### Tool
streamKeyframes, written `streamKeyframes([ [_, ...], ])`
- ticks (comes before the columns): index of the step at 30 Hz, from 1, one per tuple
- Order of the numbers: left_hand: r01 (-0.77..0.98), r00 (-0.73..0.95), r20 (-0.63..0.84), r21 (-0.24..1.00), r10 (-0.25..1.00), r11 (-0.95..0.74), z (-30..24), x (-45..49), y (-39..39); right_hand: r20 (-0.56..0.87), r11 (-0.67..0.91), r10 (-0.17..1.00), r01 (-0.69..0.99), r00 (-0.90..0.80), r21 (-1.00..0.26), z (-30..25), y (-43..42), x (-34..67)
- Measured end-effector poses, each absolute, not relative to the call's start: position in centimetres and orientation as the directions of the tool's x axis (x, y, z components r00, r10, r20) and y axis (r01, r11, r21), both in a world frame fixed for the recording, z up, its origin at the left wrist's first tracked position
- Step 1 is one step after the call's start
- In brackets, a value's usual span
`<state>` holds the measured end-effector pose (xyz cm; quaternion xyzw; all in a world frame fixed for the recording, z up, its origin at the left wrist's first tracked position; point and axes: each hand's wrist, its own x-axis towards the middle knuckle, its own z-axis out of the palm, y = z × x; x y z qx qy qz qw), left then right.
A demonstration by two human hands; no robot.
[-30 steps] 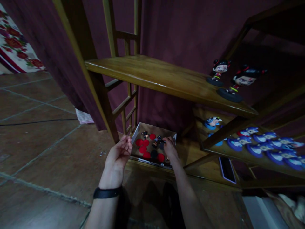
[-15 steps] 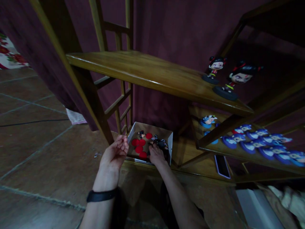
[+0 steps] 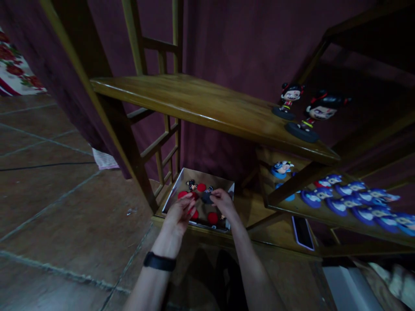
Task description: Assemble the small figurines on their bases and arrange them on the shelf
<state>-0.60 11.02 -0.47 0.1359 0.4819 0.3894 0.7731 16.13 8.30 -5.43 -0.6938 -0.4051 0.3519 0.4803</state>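
A shallow cardboard box [image 3: 223, 183] sits on the bottom board of a wooden shelf unit and holds small black-haired figures and round red bases [image 3: 201, 187]. My left hand [image 3: 179, 214] reaches into the box's near left side, fingers curled over a red base. My right hand [image 3: 222, 203] is over the middle of the box, fingers pinched on a small dark figure [image 3: 207, 197]. A black band sits on my left wrist.
Two black-haired figures [image 3: 309, 116] stand on the upper shelf board [image 3: 201, 103]. Blue-based figures [image 3: 353, 196] fill the lower right shelf. A phone [image 3: 302, 232] lies on the bottom board. Tiled floor [image 3: 58, 207] spreads to the left, with a dark curtain behind.
My left hand moved right from the box's outer left edge into the box. My right hand lifted a dark figure toward the box's middle.
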Motion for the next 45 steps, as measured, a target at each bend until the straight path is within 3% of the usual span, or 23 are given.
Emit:
streamKeyframes([
  [3, -0.433, 0.277, -0.631, 0.591, 0.725, 0.68, -1.5, 0.9, 10.3, -0.104, -0.124, 0.923, 0.03, 0.37, -0.992, -5.1, 8.3, 15.3],
  [8, -0.471, 0.31, -0.581, 0.594, 0.753, 0.652, -1.9, 1.9, 10.2, -0.088, -0.08, 0.955, -0.04, 0.283, -0.996, -4.0, 7.9, 14.8],
  [11, -0.523, 0.264, -0.562, 0.6, 0.784, 0.606, -1.9, 1.6, 10.6, -0.055, -0.079, 0.927, 0.049, 0.372, -0.996, -4.1, 7.8, 16.3],
  [14, -0.576, 0.217, -0.564, 0.586, 0.797, 0.571, -1.8, 1.0, 11.0, 0.02, -0.12, 0.878, 0.262, 0.478, -0.957, -4.7, 7.6, 18.2],
  [19, -0.58, 0.263, -0.567, 0.554, 0.781, 0.598, -1.4, 0.1, 11.7, 0.007, -0.157, 0.974, 0.69, 0.229, -0.707, -5.3, 6.4, 18.6],
  [23, -0.617, 0.222, -0.563, 0.552, 0.796, 0.561, -0.9, -0.8, 12.3, -0.059, -0.14, 0.99, 0.869, 0.127, -0.475, -5.1, 5.8, 17.8],
  [27, -0.646, 0.221, -0.562, 0.528, 0.797, 0.551, -0.6, -1.9, 12.9, -0.112, -0.212, 0.976, 0.92, 0.185, -0.329, -5.0, 5.7, 18.4],
  [30, -0.662, 0.207, -0.564, 0.521, 0.799, 0.54, -0.5, -2.6, 13.3, -0.161, -0.261, 0.962, 0.919, 0.221, -0.296, -5.0, 5.6, 18.6],
  [34, -0.674, 0.212, -0.559, 0.51, 0.801, 0.535, 0.0, -3.3, 13.5, -0.23, -0.189, 0.965, 0.941, 0.126, -0.28, -5.2, 5.1, 17.3],
  [38, -0.678, 0.225, -0.544, 0.508, 0.808, 0.531, 0.5, -3.4, 13.4, -0.287, -0.184, 0.95, 0.966, 0.127, -0.182, -5.6, 5.0, 15.5],
  [45, -0.688, 0.208, -0.569, 0.493, 0.795, 0.533, 0.4, -3.7, 13.4, -0.327, -0.214, 0.936, 0.947, 0.129, -0.241, -4.6, 5.2, 15.1],
])
